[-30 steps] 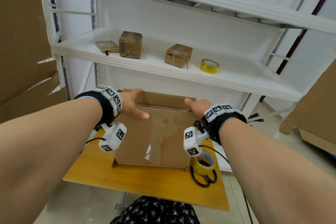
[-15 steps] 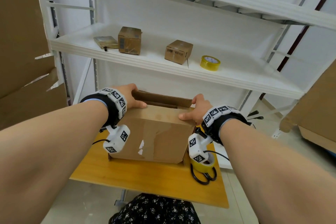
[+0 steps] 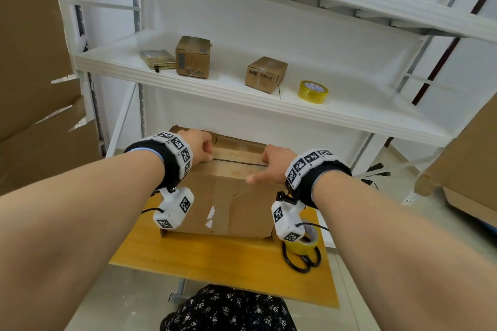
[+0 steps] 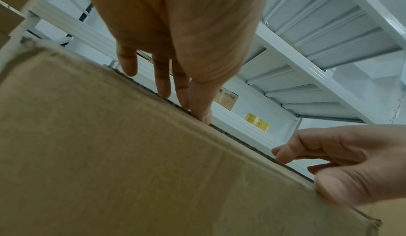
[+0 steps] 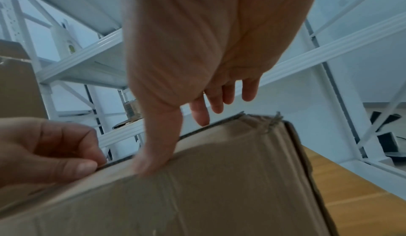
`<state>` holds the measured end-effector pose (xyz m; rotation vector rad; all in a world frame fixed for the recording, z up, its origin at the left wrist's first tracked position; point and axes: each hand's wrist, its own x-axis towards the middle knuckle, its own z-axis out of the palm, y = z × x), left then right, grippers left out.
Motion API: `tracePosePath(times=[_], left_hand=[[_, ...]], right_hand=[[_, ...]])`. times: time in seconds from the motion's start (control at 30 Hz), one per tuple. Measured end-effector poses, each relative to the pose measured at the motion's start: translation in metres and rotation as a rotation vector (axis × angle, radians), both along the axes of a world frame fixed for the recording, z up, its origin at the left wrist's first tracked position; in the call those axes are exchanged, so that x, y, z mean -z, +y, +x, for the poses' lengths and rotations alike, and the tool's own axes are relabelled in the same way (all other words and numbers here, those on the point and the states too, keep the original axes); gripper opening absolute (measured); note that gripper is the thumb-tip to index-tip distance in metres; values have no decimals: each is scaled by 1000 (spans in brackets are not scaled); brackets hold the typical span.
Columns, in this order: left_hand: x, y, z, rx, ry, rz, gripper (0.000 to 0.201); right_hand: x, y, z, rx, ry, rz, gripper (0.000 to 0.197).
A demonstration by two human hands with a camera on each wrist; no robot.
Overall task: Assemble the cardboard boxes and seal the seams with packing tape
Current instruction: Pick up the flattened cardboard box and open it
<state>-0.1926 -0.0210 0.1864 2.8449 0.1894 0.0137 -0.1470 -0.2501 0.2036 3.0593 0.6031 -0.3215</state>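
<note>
A brown cardboard box (image 3: 228,196) stands on the wooden table (image 3: 215,258) with its top flaps folded down to a dark seam. My left hand (image 3: 200,146) sits on the left end of the seam. In the right wrist view its fingers (image 5: 66,140) are curled, and the thumb is against the flap edge. My right hand (image 3: 271,164) rests on the right end, thumb (image 5: 153,156) pressing the box's near top edge, fingers loosely extended over the top. A yellow tape roll (image 3: 305,244) lies by the box's right corner, partly hidden by the wrist camera.
Black scissors (image 3: 301,263) lie under the tape roll near the table's right edge. The white shelf (image 3: 242,99) behind holds two small boxes (image 3: 193,56) (image 3: 266,74) and another yellow tape roll (image 3: 312,91). Large cardboard sheets (image 3: 27,88) lean at the left and right.
The upright flaps have come down: first the near one, then the far one, and they now meet at a seam. Both hands moved onto the box top.
</note>
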Motion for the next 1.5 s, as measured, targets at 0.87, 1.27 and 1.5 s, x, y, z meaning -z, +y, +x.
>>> tracePosePath(times=[0.87, 1.27, 1.5], left_hand=[[19, 26, -6, -561, -165, -782, 71], [51, 42, 16, -847, -84, -1275, 131], [23, 16, -2, -623, -334, -1373, 48]], right_hand=[[27, -5, 4, -78, -92, 27, 102], [3, -20, 23, 162, -54, 526, 105], [-1, -28, 24, 189, 13, 858, 111]])
